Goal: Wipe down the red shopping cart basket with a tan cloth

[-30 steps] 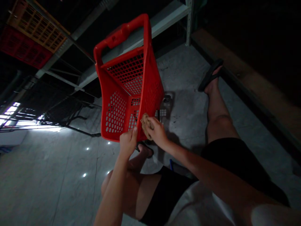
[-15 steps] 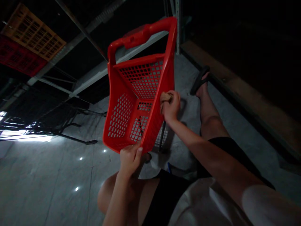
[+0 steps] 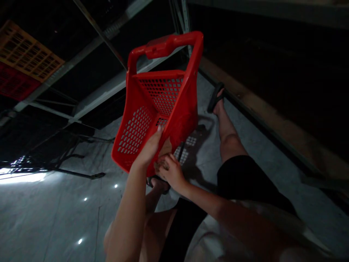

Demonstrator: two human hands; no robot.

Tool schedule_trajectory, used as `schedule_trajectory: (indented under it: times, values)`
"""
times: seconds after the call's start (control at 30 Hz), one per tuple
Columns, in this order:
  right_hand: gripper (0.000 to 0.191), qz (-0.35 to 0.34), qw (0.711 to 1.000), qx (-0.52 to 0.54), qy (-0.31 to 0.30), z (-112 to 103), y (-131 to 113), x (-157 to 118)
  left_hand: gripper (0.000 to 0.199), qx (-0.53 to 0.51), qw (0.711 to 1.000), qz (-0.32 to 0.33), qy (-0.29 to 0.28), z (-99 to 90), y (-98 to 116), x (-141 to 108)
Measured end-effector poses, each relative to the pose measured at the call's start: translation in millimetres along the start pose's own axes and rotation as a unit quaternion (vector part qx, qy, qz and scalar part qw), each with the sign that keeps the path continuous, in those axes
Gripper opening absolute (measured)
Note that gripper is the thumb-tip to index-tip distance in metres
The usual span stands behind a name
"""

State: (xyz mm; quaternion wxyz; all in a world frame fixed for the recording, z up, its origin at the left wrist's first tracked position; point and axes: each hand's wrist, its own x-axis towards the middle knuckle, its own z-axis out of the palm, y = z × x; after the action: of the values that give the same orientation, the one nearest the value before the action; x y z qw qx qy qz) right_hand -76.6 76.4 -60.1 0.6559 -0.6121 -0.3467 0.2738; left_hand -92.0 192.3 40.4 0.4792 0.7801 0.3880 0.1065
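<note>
A red plastic shopping basket [image 3: 185, 98] with a looped handle and grid walls stands tilted before me. My left hand [image 3: 153, 143] reaches over its near side, closed on the rim, with some fingers hidden. In my right hand [image 3: 172, 171] is a crumpled tan cloth [image 3: 165, 147], bunched under the fingers. The cloth lies against the basket's outer near wall, just below my left hand.
Orange crate [image 3: 29, 51] and dark red crate [image 3: 16, 82] sit on a metal rack [image 3: 98, 92] at left. Dark metal legs [image 3: 79, 173] stand on the grey floor [image 3: 68, 214]. My sandalled foot [image 3: 216, 97] is right of the basket, beside a low ledge [image 3: 245, 98].
My right hand has moved the cloth down and left along the basket's outer wall. My left hand has shifted up from the lower corner to the side rim.
</note>
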Motion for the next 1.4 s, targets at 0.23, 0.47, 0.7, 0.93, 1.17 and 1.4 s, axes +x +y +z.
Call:
schedule_trajectory:
  times: [0.23, 0.47, 0.7, 0.93, 1.17, 1.4]
  values:
    - [0.015, -0.03, 0.984, -0.001, 0.174, -31, 8, 55, 0.041, -0.073, 0.997, -0.008, 0.021, 6.0, -3, -4]
    - [0.019, -0.09, 0.913, -0.08, 0.39, -119, 41, 183, 0.04, -0.051, 0.998, 0.028, 0.013, 23.5, 7, -20]
    - [0.024, -0.008, 0.944, -0.03, 0.328, -92, 42, 145, 0.04, 0.003, 0.998, 0.033, 0.05, 38.7, 11, -7]
    - [0.033, 0.128, 0.987, 0.069, 0.067, -7, 27, -4, 0.038, 0.044, 0.995, 0.033, 0.089, 32.8, 5, 1]
    - [0.019, 0.175, 0.944, 0.087, 0.266, -35, 36, 53, 0.044, 0.02, 0.998, 0.018, 0.06, 23.4, -2, -32]
    - [0.021, 0.073, 0.924, 0.071, 0.368, -86, 70, 134, 0.042, 0.111, 0.99, 0.014, 0.083, 8.2, -8, -49]
